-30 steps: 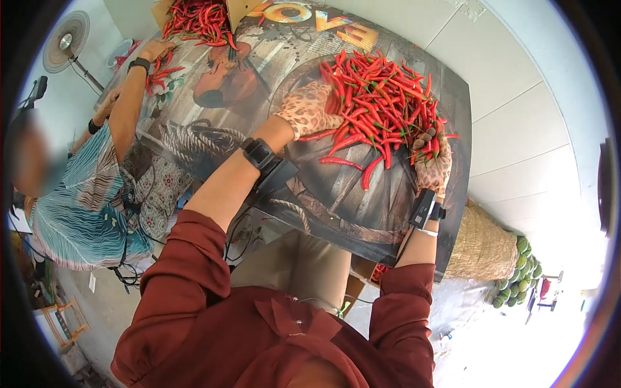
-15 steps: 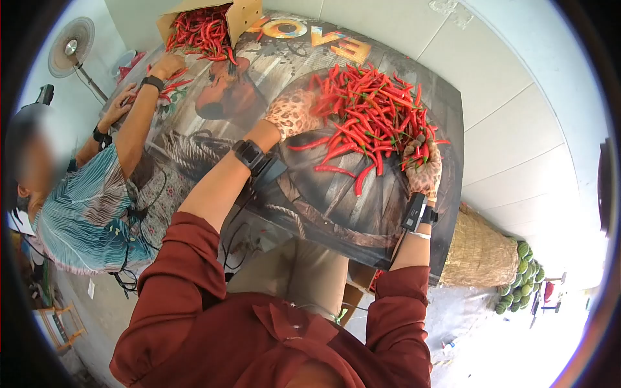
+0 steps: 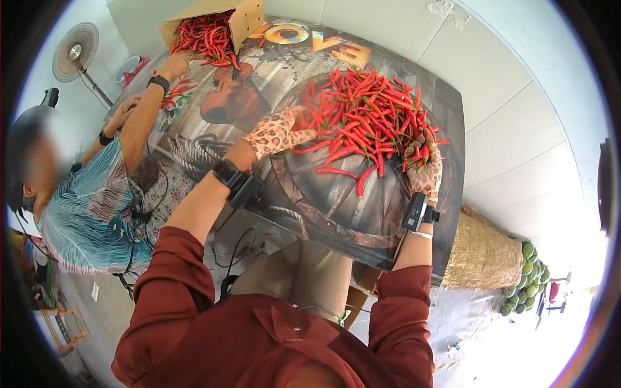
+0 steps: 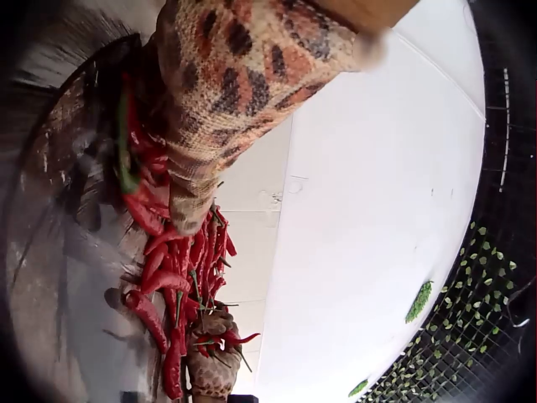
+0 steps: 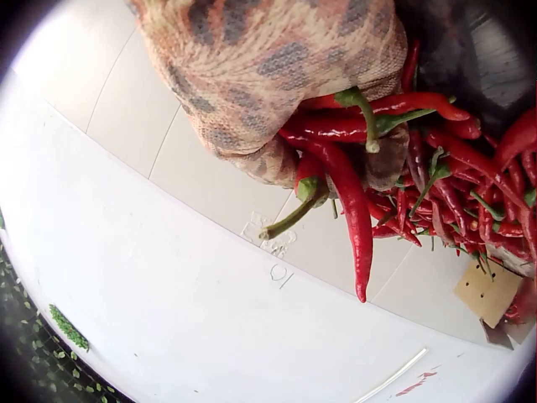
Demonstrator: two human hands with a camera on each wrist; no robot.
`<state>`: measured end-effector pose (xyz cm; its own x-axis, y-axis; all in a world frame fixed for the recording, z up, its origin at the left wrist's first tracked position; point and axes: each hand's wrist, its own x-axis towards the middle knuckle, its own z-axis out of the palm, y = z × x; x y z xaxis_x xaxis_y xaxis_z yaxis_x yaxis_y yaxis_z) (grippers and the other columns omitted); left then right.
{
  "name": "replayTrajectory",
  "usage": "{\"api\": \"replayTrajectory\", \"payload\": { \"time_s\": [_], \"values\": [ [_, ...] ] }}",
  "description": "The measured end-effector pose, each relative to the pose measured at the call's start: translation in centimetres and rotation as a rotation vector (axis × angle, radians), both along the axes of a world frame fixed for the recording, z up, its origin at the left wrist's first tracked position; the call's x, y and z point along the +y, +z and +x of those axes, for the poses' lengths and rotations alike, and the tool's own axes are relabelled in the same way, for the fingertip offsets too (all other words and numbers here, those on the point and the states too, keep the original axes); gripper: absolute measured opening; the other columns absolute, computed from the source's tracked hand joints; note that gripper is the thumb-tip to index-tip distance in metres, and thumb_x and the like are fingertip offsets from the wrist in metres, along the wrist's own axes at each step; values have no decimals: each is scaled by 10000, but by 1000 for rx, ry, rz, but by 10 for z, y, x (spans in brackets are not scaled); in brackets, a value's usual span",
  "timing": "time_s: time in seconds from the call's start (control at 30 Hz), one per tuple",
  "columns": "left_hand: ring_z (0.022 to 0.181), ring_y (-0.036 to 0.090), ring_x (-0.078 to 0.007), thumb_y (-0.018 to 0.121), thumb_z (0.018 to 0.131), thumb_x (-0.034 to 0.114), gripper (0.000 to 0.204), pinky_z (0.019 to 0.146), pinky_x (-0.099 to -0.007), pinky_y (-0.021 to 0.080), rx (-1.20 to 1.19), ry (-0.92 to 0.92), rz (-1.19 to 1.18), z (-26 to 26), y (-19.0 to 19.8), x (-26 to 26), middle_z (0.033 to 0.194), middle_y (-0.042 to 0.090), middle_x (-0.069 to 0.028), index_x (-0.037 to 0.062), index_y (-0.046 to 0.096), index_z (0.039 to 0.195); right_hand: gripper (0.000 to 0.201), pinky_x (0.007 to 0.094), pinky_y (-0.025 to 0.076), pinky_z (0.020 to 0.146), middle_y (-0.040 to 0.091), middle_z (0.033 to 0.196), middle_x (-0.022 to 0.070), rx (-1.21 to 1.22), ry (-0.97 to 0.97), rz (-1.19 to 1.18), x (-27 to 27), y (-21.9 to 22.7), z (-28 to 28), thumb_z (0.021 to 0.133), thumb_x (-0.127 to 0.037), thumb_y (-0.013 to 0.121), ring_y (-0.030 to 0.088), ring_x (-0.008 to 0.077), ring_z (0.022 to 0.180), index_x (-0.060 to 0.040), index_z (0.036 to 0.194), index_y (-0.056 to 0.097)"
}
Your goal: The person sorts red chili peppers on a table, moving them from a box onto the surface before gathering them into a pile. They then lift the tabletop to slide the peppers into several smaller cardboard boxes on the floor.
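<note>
Gripped in your right hand [image 3: 424,173] are several red chillies [image 5: 351,206], your fingers curled round them and their green stems and red tips poking out of the spotted glove [image 5: 277,84]; your left hand [image 3: 278,132] is gloved too and sits at the left edge of the big chilli pile [image 3: 372,119], its thumb stretched towards the chillies; its fingertips are blurred, so you cannot tell whether they hold any; the pile lies on the printed table [image 3: 323,207] between your hands, with a few loose chillies at its near edge; beyond your left hand, more spill from a cardboard box [image 3: 249,26], near which another person [image 3: 97,207] reaches over the tabletop.
</note>
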<state>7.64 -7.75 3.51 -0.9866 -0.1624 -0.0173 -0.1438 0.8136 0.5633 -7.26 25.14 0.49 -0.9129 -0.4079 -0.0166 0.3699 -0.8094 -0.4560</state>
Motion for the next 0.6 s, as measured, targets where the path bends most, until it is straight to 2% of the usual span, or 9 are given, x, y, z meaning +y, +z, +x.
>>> {"api": "replayTrajectory", "payload": {
  "time_s": [0.1,0.13,0.2,0.23,0.33,0.37,0.43,0.53,0.6],
  "values": [
    [1271,383,-347,679,699,567,931,1053,-376,322,26,-26,-42,6,4,9,1374,381,-237,5,351,1365,198,336,514,683,627,930,114,-39,-36,11,-4,5,5,893,-91,548,600,212,779,-14,1074,565],
    [1271,383,-347,679,699,567,931,1053,-376,322,28,-25,-40,7,8,12,1374,381,-237,5,351,1365,228,323,513,661,623,923,128,-66,-68,12,-6,8,7,895,-75,537,596,208,749,11,1105,553],
    [1280,373,-342,690,687,559,927,1056,-375,321,-42,-77,-182,10,16,18,1392,361,-232,0,367,1353,225,322,513,660,623,925,129,-54,-57,-1,-6,10,7,896,-76,536,596,206,750,11,1103,555],
    [1249,406,-349,666,699,559,839,1032,-408,340,10,-107,-120,14,19,21,1326,424,-253,69,421,1335,222,321,514,659,623,926,129,-45,-45,-15,-6,10,9,898,-77,535,597,204,751,12,1100,557],
    [1222,428,-355,658,723,503,733,1021,-407,352,31,-119,-169,14,10,28,1294,456,-235,113,457,1311,218,322,517,659,621,924,129,-45,-16,-13,-5,10,8,891,-75,548,597,208,752,13,1090,563],
    [1159,477,-350,641,748,449,637,983,-413,381,17,-141,-117,15,19,31,1221,502,-226,106,497,1265,218,322,517,659,621,924,129,-45,-17,-12,-5,10,7,891,-75,548,597,208,752,13,1090,563],
    [1121,499,-347,654,748,439,636,954,-410,400,48,-158,-128,10,6,27,1186,508,-211,81,496,1249,183,329,516,692,619,929,110,26,14,-13,-4,8,6,889,-100,561,600,206,801,-11,1048,570],
    [1079,527,-335,653,754,412,608,913,-405,429,58,-197,-132,5,5,24,1147,519,-188,44,501,1212,176,325,515,686,616,917,109,16,16,-21,-3,3,3,886,-95,564,598,208,794,-9,1039,572],
    [1017,564,-339,636,755,367,504,866,-417,449,41,-204,-220,4,6,28,1097,562,-207,45,552,1133,173,326,515,687,616,913,108,17,26,-28,-3,2,1,886,-94,565,597,209,792,-12,1038,573]
  ]
}}
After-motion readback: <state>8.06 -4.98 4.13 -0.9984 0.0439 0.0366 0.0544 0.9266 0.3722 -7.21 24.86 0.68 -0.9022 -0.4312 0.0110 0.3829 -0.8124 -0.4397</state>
